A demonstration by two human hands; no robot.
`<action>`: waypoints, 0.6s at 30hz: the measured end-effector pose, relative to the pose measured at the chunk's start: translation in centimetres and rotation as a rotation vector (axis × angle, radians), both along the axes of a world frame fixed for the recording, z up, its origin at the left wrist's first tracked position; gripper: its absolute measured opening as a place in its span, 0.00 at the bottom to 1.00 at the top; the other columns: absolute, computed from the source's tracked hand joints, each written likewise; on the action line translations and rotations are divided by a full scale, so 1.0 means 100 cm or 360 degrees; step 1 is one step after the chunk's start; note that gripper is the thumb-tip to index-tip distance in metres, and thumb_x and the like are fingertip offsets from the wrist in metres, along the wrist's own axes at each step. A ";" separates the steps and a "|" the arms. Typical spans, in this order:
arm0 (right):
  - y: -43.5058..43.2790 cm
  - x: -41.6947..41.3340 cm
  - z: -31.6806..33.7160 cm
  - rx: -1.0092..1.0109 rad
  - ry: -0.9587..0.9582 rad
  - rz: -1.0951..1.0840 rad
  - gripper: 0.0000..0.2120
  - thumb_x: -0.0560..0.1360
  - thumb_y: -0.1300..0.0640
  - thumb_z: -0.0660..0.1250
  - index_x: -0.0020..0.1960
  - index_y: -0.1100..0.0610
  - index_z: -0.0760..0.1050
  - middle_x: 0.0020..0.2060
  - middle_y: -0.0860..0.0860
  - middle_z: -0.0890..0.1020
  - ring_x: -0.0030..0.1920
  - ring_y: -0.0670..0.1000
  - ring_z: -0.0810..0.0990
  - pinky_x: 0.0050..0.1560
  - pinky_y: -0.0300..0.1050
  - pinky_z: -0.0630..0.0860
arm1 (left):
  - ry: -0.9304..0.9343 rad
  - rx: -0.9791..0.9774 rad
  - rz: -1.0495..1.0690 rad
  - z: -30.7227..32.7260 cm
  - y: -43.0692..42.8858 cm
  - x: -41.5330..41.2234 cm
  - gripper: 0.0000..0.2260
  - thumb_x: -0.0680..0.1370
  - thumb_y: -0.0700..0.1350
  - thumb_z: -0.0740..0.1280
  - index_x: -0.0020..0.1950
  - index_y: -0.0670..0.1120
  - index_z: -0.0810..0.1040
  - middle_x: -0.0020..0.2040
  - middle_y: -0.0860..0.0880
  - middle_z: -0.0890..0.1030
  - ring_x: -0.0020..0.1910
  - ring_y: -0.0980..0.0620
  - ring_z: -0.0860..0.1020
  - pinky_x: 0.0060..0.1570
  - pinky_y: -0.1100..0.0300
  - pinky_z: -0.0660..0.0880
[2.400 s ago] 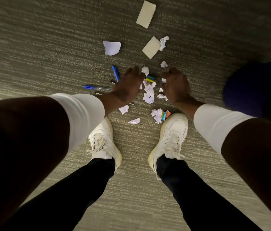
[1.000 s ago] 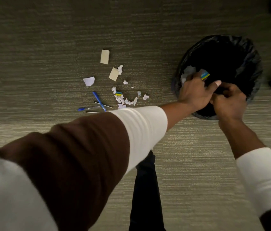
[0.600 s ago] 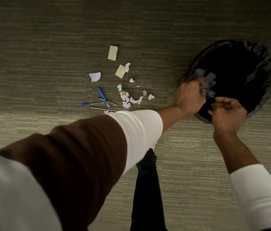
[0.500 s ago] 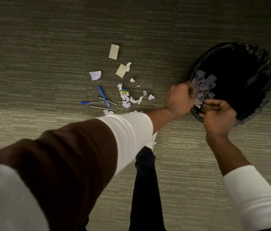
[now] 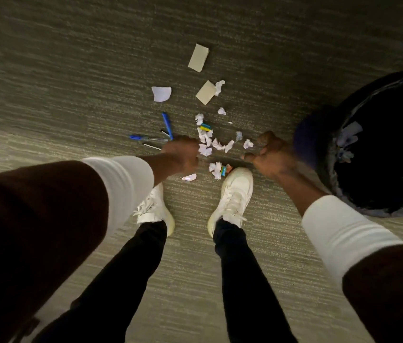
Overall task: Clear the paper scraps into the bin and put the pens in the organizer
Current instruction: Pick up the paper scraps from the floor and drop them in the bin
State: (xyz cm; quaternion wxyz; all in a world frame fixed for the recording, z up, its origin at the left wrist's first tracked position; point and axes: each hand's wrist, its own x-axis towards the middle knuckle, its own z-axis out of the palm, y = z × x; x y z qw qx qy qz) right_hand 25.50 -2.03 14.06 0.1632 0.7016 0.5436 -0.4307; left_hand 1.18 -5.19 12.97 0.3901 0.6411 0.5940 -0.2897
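Observation:
Crumpled white paper scraps [image 5: 210, 142] lie scattered on the carpet just ahead of my shoes. Left of them lie a blue pen [image 5: 167, 125], a clear pen with a blue cap [image 5: 146, 138] and a thin dark pen [image 5: 151, 146]. My left hand [image 5: 181, 154] hangs low between the pens and the scraps, back up, fingers hidden. My right hand [image 5: 269, 154] is curled and blurred at the right edge of the scraps, nothing visible in it. The black-lined bin [image 5: 378, 211] stands at the right with scraps inside. No organizer is in view.
Two tan notes [image 5: 198, 57] [image 5: 205, 92] and a larger white scrap [image 5: 161, 93] lie farther out. Small coloured bits [image 5: 205, 126] sit among the scraps. My white shoes [image 5: 235, 194] [image 5: 153, 209] stand just behind the pile, more scraps at the right toe. Grey carpet all around.
Both hands let scraps fall into the bin, then left it and came back down to the pile on the floor. My view swung from the bin back over my feet.

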 end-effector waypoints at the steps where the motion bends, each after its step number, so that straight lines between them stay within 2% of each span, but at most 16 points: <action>1: 0.001 -0.005 -0.016 -0.0048 -0.0034 0.0058 0.38 0.67 0.34 0.80 0.69 0.48 0.71 0.64 0.54 0.81 0.64 0.59 0.81 0.62 0.54 0.81 | -0.0008 0.0049 -0.0003 -0.014 0.000 -0.008 0.16 0.80 0.49 0.68 0.64 0.41 0.75 0.64 0.38 0.79 0.66 0.38 0.78 0.61 0.43 0.80; 4: -0.002 -0.014 -0.066 -0.0116 -0.0131 0.0164 0.49 0.66 0.30 0.78 0.77 0.50 0.63 0.73 0.61 0.71 0.72 0.65 0.75 0.68 0.57 0.78 | -0.0024 0.0172 0.0026 -0.061 0.003 -0.023 0.28 0.78 0.52 0.73 0.72 0.40 0.69 0.71 0.39 0.72 0.74 0.37 0.70 0.64 0.39 0.79; 6: -0.007 -0.015 -0.098 -0.0079 -0.0178 0.0170 0.54 0.65 0.29 0.78 0.80 0.52 0.59 0.75 0.65 0.67 0.73 0.68 0.73 0.70 0.59 0.76 | -0.0019 0.0255 -0.0031 -0.091 0.006 -0.024 0.38 0.76 0.55 0.76 0.78 0.40 0.63 0.77 0.38 0.67 0.79 0.36 0.65 0.65 0.37 0.78; 9: -0.013 -0.018 -0.135 0.0005 -0.0187 0.0139 0.56 0.63 0.28 0.79 0.79 0.53 0.60 0.77 0.67 0.64 0.75 0.70 0.71 0.72 0.63 0.75 | -0.0093 0.0359 -0.0097 -0.127 0.011 -0.022 0.49 0.74 0.59 0.78 0.85 0.43 0.54 0.85 0.35 0.55 0.84 0.33 0.58 0.71 0.35 0.73; 11: -0.015 -0.019 -0.151 0.0112 -0.0152 0.0133 0.54 0.62 0.28 0.79 0.77 0.53 0.62 0.76 0.67 0.65 0.75 0.69 0.70 0.70 0.64 0.75 | -0.0142 0.0374 -0.0105 -0.146 0.013 -0.018 0.54 0.72 0.61 0.79 0.87 0.48 0.49 0.86 0.34 0.48 0.85 0.31 0.53 0.74 0.33 0.69; 15: -0.017 -0.022 -0.171 0.0469 0.0087 0.0302 0.43 0.63 0.32 0.81 0.65 0.57 0.71 0.64 0.61 0.76 0.65 0.65 0.76 0.58 0.62 0.81 | -0.0145 0.0458 -0.0264 -0.169 0.007 -0.007 0.53 0.70 0.65 0.78 0.86 0.54 0.52 0.86 0.33 0.47 0.85 0.29 0.50 0.76 0.30 0.65; 18: -0.018 -0.039 -0.177 0.0536 0.0154 0.0548 0.42 0.64 0.30 0.78 0.67 0.55 0.71 0.65 0.59 0.75 0.62 0.62 0.78 0.53 0.58 0.82 | -0.0146 0.0577 -0.0339 -0.174 -0.004 0.001 0.46 0.72 0.62 0.77 0.84 0.54 0.58 0.85 0.33 0.51 0.84 0.30 0.55 0.75 0.33 0.66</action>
